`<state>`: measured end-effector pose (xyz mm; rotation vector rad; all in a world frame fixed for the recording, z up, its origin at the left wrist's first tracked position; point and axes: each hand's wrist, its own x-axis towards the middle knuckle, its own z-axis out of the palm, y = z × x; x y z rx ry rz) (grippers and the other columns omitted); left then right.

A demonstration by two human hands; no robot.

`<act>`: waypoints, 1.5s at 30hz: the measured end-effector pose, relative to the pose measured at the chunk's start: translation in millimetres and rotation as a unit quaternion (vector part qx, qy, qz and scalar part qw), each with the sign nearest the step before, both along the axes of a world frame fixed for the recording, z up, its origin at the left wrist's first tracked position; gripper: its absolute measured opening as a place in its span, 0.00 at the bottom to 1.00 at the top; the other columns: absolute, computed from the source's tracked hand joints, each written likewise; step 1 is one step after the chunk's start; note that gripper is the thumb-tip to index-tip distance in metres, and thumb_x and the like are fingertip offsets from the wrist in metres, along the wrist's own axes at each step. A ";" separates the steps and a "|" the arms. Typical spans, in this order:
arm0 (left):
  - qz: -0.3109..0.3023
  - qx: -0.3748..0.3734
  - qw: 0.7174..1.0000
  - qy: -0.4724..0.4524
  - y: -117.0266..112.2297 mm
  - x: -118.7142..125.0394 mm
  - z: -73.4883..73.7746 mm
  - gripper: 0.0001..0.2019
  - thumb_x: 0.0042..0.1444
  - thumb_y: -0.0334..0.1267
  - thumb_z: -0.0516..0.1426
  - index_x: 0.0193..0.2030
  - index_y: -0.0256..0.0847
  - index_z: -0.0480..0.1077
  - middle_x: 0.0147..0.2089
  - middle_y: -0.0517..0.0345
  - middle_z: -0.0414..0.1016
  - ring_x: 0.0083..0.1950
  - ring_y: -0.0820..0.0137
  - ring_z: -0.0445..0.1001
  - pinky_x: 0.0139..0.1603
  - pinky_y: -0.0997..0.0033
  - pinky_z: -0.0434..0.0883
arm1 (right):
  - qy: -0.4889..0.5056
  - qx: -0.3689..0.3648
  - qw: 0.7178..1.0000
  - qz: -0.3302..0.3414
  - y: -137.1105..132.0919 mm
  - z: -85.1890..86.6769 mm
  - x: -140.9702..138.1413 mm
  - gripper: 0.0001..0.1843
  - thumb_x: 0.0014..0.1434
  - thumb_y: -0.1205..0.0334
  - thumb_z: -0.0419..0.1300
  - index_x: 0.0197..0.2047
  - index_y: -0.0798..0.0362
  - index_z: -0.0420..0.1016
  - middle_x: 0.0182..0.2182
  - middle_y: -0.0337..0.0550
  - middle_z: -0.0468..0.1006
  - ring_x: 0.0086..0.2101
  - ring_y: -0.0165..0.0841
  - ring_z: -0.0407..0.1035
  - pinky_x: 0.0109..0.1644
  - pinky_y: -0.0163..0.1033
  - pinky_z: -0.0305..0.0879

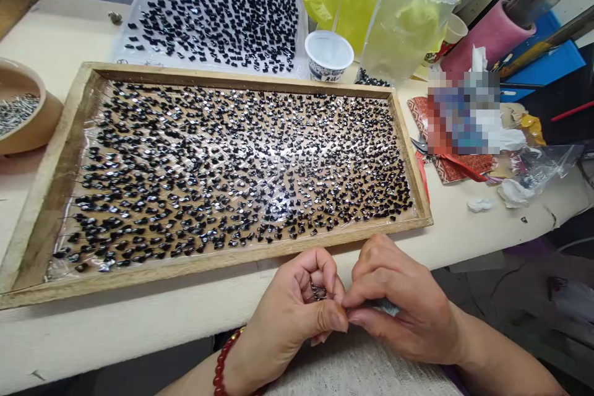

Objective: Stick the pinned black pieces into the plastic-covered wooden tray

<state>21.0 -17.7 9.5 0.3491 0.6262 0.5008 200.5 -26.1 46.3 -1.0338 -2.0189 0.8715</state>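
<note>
My left hand (pixel 292 312) and my right hand (pixel 401 303) meet just in front of the table's near edge, fingertips pinched together. Between them shows a bunch of small dark metal pieces (pixel 318 291), cupped in the left hand; the right fingers pinch at it. A red bead bracelet (pixel 224 359) circles my left wrist. Beyond the hands lies a wooden tray (pixel 420 189) lined with clear film and covered with rows of several small glossy black pieces (pixel 241 167).
A clear sheet with more black pieces (pixel 213 18) lies behind the tray. A tan bowl of metal bits (pixel 23 111) sits at the left. A white cup (pixel 328 54), yellow and clear plastic bags (pixel 371 6), scissors (pixel 420 145) and clutter crowd the right.
</note>
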 end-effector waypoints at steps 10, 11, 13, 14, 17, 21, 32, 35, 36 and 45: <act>-0.023 0.038 0.999 -0.019 2.2 0.8 1.5 0.21 0.46 0.50 0.68 0.32 0.40 0.62 0.24 0.68 0.65 0.21 0.83 0.55 0.21 0.83 0.55 | 0.012 0.015 1.000 0.007 1.0 0.9 -1.0 0.02 0.60 0.70 0.56 0.35 0.56 0.69 0.27 0.40 0.72 0.31 0.28 0.66 0.37 0.39 0.62; -0.028 0.044 0.998 -0.028 2.1 0.7 1.9 0.20 0.50 0.52 0.65 0.33 0.39 0.63 0.25 0.67 0.65 0.22 0.82 0.55 0.22 0.82 0.54 | 0.014 0.020 1.000 -0.005 2.1 0.4 0.5 0.02 0.60 0.70 0.56 0.35 0.56 0.69 0.26 0.40 0.72 0.31 0.28 0.66 0.37 0.39 0.62; -0.037 0.046 0.997 -0.045 1.4 0.3 2.4 0.16 0.58 0.51 0.59 0.36 0.39 0.64 0.26 0.65 0.66 0.24 0.81 0.54 0.25 0.80 0.54 | 0.017 0.032 0.998 -0.044 5.0 -0.9 4.6 0.02 0.59 0.70 0.57 0.35 0.55 0.70 0.27 0.40 0.71 0.31 0.29 0.65 0.37 0.39 0.62; -0.040 0.047 0.997 -0.051 1.0 0.2 2.3 0.14 0.61 0.48 0.57 0.37 0.39 0.65 0.28 0.63 0.67 0.25 0.80 0.55 0.26 0.80 0.55 | 0.017 0.038 0.997 -0.067 6.7 -1.7 6.7 0.02 0.58 0.71 0.58 0.35 0.55 0.70 0.27 0.39 0.70 0.31 0.29 0.65 0.36 0.39 0.62; -0.038 0.063 0.996 -0.054 0.5 0.2 0.9 0.09 0.63 0.42 0.55 0.40 0.37 0.67 0.34 0.59 0.70 0.28 0.78 0.62 0.30 0.77 0.62 | 0.009 0.057 0.991 -0.118 11.1 -3.8 11.4 0.06 0.56 0.75 0.59 0.34 0.55 0.70 0.26 0.39 0.70 0.31 0.29 0.65 0.35 0.38 0.62; -0.039 0.052 0.996 -0.057 1.7 1.4 -0.5 0.09 0.64 0.41 0.54 0.40 0.36 0.68 0.38 0.55 0.73 0.29 0.77 0.70 0.32 0.75 0.69 | -0.004 0.068 0.990 -0.125 13.7 -4.9 11.6 0.07 0.55 0.75 0.59 0.34 0.54 0.71 0.26 0.38 0.70 0.30 0.29 0.65 0.34 0.38 0.63; -0.083 0.020 0.995 -0.047 -3.1 -3.4 -5.6 0.16 0.57 0.49 0.60 0.33 0.38 0.65 0.19 0.61 0.72 0.13 0.85 0.49 0.14 0.83 0.44 | -0.011 0.082 0.987 -0.141 17.0 -5.2 9.1 0.07 0.54 0.74 0.58 0.33 0.53 0.71 0.25 0.39 0.71 0.28 0.30 0.67 0.32 0.39 0.65; -0.098 0.035 0.994 -0.016 0.5 -5.2 -2.7 0.18 0.54 0.52 0.62 0.29 0.35 0.70 0.17 0.63 0.67 0.16 0.84 0.46 0.17 0.79 0.42 | -0.014 0.083 0.987 -0.135 17.5 -5.2 8.1 0.06 0.55 0.74 0.58 0.34 0.53 0.71 0.25 0.39 0.71 0.28 0.30 0.67 0.33 0.39 0.65; -0.099 0.044 0.994 -0.004 1.9 -5.5 -1.5 0.19 0.54 0.52 0.62 0.29 0.35 0.72 0.18 0.63 0.65 0.17 0.83 0.46 0.18 0.78 0.42 | -0.015 0.082 0.987 -0.134 17.6 -5.3 7.9 0.06 0.55 0.74 0.58 0.34 0.53 0.71 0.25 0.39 0.71 0.28 0.30 0.66 0.33 0.39 0.65; -0.089 0.093 0.992 0.011 7.4 -3.1 2.3 0.11 0.59 0.44 0.59 0.40 0.36 0.73 0.29 0.59 0.72 0.23 0.80 0.64 0.26 0.79 0.59 | -0.018 0.091 0.986 -0.139 19.8 -3.8 8.3 0.06 0.55 0.73 0.57 0.33 0.53 0.71 0.25 0.38 0.71 0.28 0.30 0.66 0.32 0.39 0.64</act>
